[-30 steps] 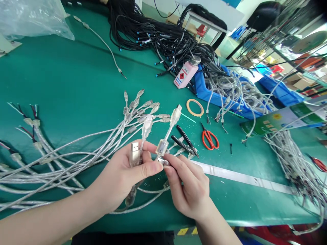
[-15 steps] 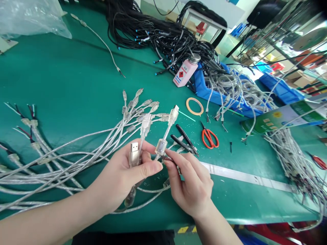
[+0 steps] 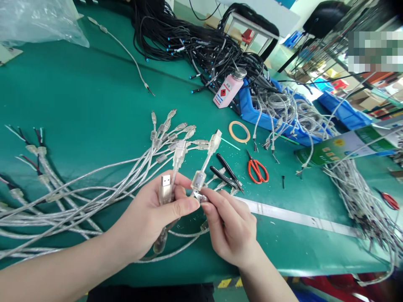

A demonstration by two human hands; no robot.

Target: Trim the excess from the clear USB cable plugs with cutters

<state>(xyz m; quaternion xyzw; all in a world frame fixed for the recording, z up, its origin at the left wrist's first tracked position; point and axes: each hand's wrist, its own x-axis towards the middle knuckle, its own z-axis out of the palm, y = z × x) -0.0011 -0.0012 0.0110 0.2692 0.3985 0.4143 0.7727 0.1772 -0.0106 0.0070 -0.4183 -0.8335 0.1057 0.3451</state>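
Note:
My left hand is closed around several clear-sheathed USB cables. One metal USB plug rises between thumb and palm, and a clear-moulded plug stands up behind the fingers. Another plug, with a clear ferrite bead below it, sticks up between both hands. My right hand pinches a small shiny piece just below that bead, close to my left thumb tip. What this piece is, the fingers hide. More silver cables with USB ends lie behind and left of my hands.
Black-handled cutters, red-handled scissors and a tape ring lie on the green mat. Behind them stand a pink bottle and a blue bin of cables. Black cables are heaped at the back; a cable bundle lies right.
My right hand has shifted slightly left, towards my left thumb, and the small piece in its fingers now shows a bright surface. My left hand and its cables have barely moved.

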